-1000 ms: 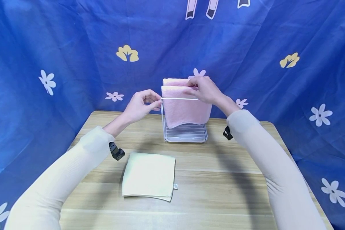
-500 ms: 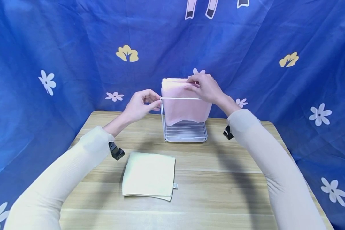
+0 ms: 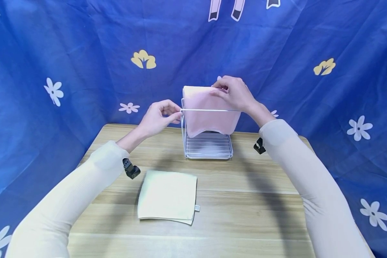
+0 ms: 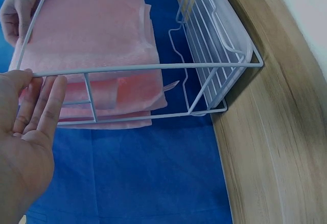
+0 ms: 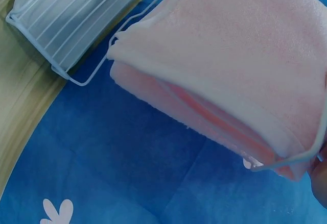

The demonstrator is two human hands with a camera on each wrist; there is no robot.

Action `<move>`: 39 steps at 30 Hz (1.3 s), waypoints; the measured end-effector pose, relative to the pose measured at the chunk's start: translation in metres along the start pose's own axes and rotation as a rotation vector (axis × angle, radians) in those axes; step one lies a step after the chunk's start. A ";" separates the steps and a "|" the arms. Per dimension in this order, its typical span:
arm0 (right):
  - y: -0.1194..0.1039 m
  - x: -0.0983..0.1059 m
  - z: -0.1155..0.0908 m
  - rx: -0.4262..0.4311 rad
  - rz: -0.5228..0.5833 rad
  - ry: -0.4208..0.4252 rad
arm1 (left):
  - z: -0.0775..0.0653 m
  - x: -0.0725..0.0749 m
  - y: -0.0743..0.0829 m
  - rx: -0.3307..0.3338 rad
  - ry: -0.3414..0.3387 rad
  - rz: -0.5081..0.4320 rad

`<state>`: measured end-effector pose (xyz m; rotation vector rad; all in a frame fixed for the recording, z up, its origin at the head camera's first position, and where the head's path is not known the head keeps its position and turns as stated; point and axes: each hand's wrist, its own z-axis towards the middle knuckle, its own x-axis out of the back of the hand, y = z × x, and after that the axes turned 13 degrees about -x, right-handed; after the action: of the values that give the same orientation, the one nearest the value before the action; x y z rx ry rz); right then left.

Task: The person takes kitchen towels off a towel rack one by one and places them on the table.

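Note:
A pink towel [image 3: 209, 123] hangs folded over the upper part of a white wire rack [image 3: 209, 156] at the back of the table. My right hand [image 3: 234, 94] pinches its top edge near the right corner. My left hand [image 3: 158, 118] holds the rack's upper left front corner between thumb and fingers. The left wrist view shows the towel [image 4: 97, 30] in layers inside the frame, with a small tag at its edge. In the right wrist view the folded side of the towel [image 5: 230, 55] gapes open; most of the right hand is out of that frame.
A folded pale cream cloth [image 3: 167, 195] with a small white tag lies on the wooden table [image 3: 238, 215], nearer to me. A slatted shelf over a pale tray forms the rack's base. Behind everything hangs a blue patterned curtain [image 3: 93, 53].
My right hand has risen and shifted slightly right, drawing the towel's front layer up. Its top now hides the back layer, and its lower edge sits higher. My left hand stays put.

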<state>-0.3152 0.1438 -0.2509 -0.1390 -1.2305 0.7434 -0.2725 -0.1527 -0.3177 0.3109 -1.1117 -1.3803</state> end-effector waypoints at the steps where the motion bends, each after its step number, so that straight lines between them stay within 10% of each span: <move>1: 0.000 0.001 0.000 0.002 -0.001 0.004 | 0.000 0.000 0.000 0.000 -0.001 0.001; 39: -0.014 0.053 0.005 0.045 0.044 0.180 | -0.001 0.001 0.004 -0.001 -0.003 0.017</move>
<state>-0.3069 0.1630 -0.1997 -0.1928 -1.0415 0.7787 -0.2699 -0.1526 -0.3152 0.2977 -1.1139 -1.3668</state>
